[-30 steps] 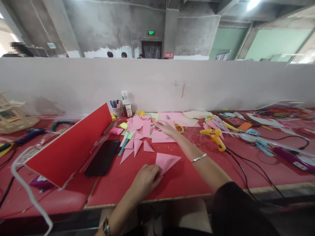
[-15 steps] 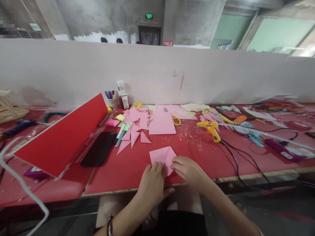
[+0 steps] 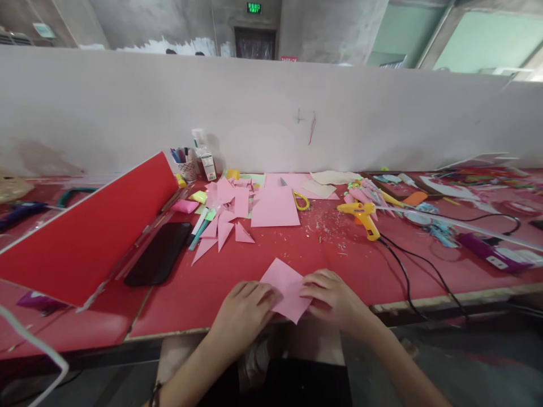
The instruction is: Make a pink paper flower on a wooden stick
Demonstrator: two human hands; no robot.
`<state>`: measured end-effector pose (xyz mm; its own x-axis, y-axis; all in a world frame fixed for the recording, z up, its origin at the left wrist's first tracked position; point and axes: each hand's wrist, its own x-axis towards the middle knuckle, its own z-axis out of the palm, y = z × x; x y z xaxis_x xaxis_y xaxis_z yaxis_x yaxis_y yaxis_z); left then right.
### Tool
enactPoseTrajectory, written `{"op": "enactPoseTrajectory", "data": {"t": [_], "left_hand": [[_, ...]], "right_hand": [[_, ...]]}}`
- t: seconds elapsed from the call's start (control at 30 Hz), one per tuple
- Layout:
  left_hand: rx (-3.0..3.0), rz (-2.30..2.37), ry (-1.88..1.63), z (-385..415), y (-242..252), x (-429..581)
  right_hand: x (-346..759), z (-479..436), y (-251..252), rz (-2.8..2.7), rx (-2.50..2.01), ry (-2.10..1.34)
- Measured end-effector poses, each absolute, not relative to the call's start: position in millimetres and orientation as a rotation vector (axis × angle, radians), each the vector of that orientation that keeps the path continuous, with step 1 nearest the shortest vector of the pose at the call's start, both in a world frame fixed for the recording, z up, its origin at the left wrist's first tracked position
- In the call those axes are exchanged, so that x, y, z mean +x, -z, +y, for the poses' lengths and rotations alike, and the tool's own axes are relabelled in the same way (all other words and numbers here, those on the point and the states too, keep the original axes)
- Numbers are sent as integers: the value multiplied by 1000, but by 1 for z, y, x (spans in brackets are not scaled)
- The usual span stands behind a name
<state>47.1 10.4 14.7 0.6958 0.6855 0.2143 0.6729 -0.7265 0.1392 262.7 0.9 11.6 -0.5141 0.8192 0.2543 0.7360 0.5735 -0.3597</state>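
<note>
A square of pink paper lies turned cornerwise at the table's front edge, its near corner reaching past the edge. My left hand grips it by the left corner, fingers curled over the paper. At the right corner, my right hand holds it between thumb and fingers. Faint lines show on the sheet's surface. Beyond it, cut pink paper pieces lie in a loose pile, beside a larger pink sheet with yellow-handled scissors at its right side.
On the left are a black phone and a slanted red board. A yellow glue gun with a black cable lies on the right, near a purple box. A pen cup and bottle stand against the white partition.
The pink paper has turned so that a corner points toward me and now lies flatter. My left hand has moved left to its left corner. The view has shifted slightly.
</note>
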Motion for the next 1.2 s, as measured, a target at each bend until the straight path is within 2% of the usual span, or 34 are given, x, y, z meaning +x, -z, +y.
{"op": "enactPoseTrajectory", "data": {"t": [0.27, 0.37, 0.53, 0.87, 1.03, 1.2], "left_hand": [[2580, 1307, -726, 25, -7, 41], [2499, 1441, -673, 27, -7, 45], [2468, 1623, -513, 29, -13, 49], [2562, 1707, -488, 28, -11, 49], [2476, 1652, -513, 30, -10, 46], [2532, 1358, -571, 30, -9, 41]], "right_hand": [[251, 11, -14, -2186, -1345, -451], [245, 16, -16, -2151, -1435, -425], [237, 20, -14, -2127, -1632, -184], [232, 18, -8, -2136, -1771, 28], [234, 18, -8, -2122, -1752, -67], [246, 14, -12, -2198, -1479, -381]]}}
